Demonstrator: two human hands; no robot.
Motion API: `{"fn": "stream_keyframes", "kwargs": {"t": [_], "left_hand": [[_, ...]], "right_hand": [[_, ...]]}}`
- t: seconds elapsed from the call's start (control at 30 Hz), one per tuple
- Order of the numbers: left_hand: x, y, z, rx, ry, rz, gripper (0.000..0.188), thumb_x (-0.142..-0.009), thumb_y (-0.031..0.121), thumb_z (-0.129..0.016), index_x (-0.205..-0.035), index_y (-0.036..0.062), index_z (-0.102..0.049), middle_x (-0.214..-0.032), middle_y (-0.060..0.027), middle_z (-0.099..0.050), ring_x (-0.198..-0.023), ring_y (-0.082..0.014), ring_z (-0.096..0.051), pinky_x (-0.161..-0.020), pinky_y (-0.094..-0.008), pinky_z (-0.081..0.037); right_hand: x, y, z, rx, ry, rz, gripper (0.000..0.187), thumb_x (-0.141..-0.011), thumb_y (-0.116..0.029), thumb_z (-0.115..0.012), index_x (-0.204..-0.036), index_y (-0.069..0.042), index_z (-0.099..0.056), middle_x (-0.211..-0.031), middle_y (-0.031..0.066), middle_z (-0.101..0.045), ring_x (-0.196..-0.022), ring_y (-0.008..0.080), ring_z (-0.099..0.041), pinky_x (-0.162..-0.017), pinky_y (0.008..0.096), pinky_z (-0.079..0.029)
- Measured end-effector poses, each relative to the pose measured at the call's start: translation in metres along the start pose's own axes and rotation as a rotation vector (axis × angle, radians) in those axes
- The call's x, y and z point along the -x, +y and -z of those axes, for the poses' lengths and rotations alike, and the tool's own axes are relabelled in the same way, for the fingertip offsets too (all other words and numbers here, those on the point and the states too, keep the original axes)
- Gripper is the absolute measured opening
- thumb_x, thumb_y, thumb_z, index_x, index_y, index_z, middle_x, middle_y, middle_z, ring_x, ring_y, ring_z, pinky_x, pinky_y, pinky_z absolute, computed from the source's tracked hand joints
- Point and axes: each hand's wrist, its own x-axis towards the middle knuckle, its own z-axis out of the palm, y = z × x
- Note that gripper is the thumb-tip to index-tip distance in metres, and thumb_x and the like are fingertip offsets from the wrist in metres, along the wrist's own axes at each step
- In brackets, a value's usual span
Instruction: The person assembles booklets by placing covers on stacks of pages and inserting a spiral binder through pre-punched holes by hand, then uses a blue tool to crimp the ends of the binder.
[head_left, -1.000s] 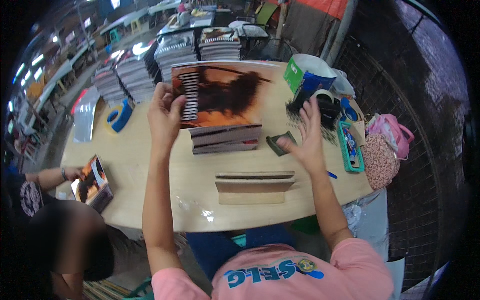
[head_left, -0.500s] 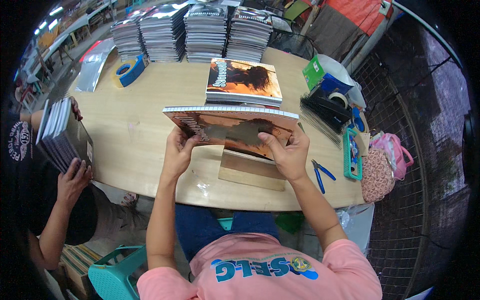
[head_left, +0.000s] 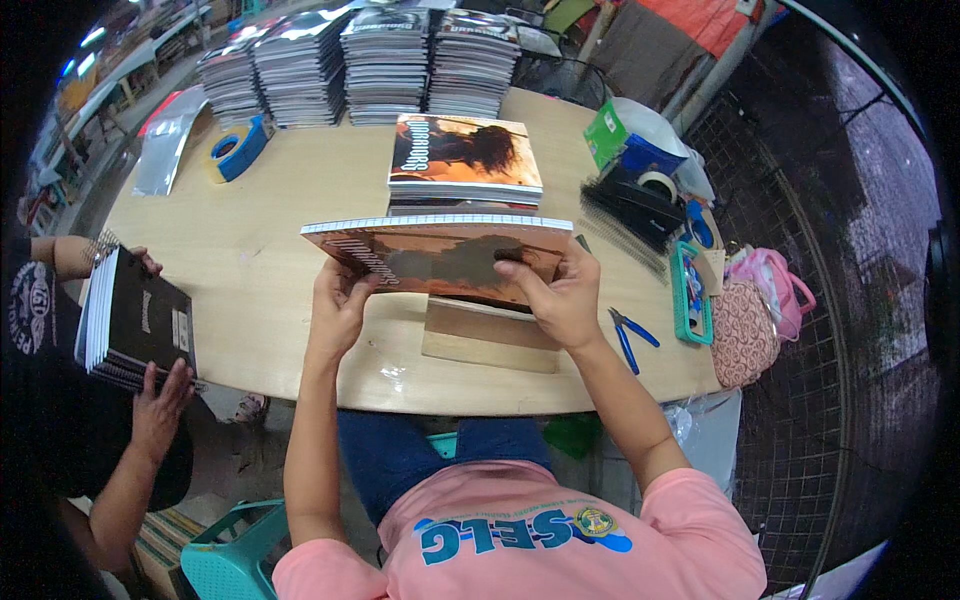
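Note:
Between my two hands is a book (head_left: 425, 258) with an orange and brown cover, held tilted up over the table. Punched holes run along its far edge. My left hand (head_left: 338, 305) grips its left side, thumb on the cover and fingers behind. Gripping the opposite side, my right hand (head_left: 562, 295) has its thumb pressed on the cover. Beneath the book lies a flat wooden board (head_left: 490, 338), partly covered. Just beyond stands a short stack of similar books (head_left: 465, 155). Blue-handled pliers (head_left: 628, 335) rest right of my right hand.
Tall stacks of books (head_left: 385, 75) line the far edge. Tape in a blue dispenser (head_left: 240, 150) sits far left. Black spiral coils (head_left: 625, 228), a teal basket (head_left: 692, 295) and a patterned pouch (head_left: 745, 335) are right. At left, another person holds black-covered spiral notebooks (head_left: 150, 310).
My grip on the book looks the same. The whole view has shifted slightly. At left, the other person's notebooks have turned, and their black front cover now faces up more.

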Motion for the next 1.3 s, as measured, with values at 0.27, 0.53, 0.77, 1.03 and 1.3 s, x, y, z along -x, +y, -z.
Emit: {"fn": "stream_keyframes", "kwargs": {"t": [0.27, 0.53, 0.77, 1.03, 1.3], "left_hand": [[0.027, -0.026, -0.040, -0.530, -0.122, -0.222, 0.047, -0.093, 0.021, -0.056, -0.129, -0.0069, -0.043, -0.125, -0.0195, -0.052, -0.122, -0.0289, -0.048, -0.107, -0.0391, -0.033], [0.008, 0.007, -0.108, 0.066, 0.158, -0.184, 0.045, -0.090, 0.035, -0.059, -0.120, 0.0017, -0.050, -0.102, -0.0100, -0.060, -0.099, -0.0182, -0.055, -0.090, -0.0322, -0.040], [0.005, 0.006, -0.110, -0.022, 0.291, -0.083, 0.038, -0.083, 0.008, -0.061, -0.118, 0.0022, -0.045, -0.082, -0.0035, -0.055, -0.078, -0.0110, -0.049, -0.075, -0.0269, -0.040], [0.035, 0.049, -0.140, -0.888, 0.117, -0.772, 0.055, -0.079, 0.026, -0.070, -0.128, 0.0074, -0.050, -0.123, -0.0152, -0.049, -0.118, -0.0293, -0.047, -0.110, -0.0462, -0.020], [0.016, 0.043, -0.172, -0.887, -0.372, -0.644, 0.038, -0.079, 0.011, -0.063, -0.117, 0.0131, -0.061, -0.092, -0.0044, -0.063, -0.089, -0.0213, -0.060, -0.089, -0.0416, -0.041]], "right_hand": [[0.042, 0.031, 0.065, 0.290, 0.039, -0.258, 0.043, -0.075, -0.012, -0.076, -0.111, 0.004, -0.060, -0.110, 0.0142, -0.062, -0.103, 0.0200, -0.058, -0.093, 0.0314, -0.043], [0.067, 0.051, 0.056, -0.130, 0.286, -0.216, 0.068, -0.090, -0.048, -0.053, -0.131, 0.005, -0.043, -0.130, 0.0186, -0.049, -0.121, 0.0251, -0.045, -0.105, 0.0362, -0.031], [0.050, 0.066, 0.088, 0.146, 0.313, -0.106, 0.024, -0.090, -0.015, -0.053, -0.109, -0.001, -0.058, -0.107, 0.0123, -0.063, -0.105, 0.0191, -0.054, -0.091, 0.0352, -0.041], [-0.032, 0.186, 0.214, 1.541, 0.011, -0.086, 0.014, -0.075, -0.012, -0.068, -0.085, -0.004, -0.064, -0.097, 0.0161, -0.055, -0.092, 0.0345, -0.054, -0.083, 0.0469, -0.043], [-0.030, 0.168, 0.255, 1.363, -0.003, 0.316, 0.016, -0.079, -0.002, -0.063, -0.095, 0.000, -0.065, -0.107, 0.0152, -0.060, -0.099, 0.0329, -0.059, -0.084, 0.0357, -0.048]]}}
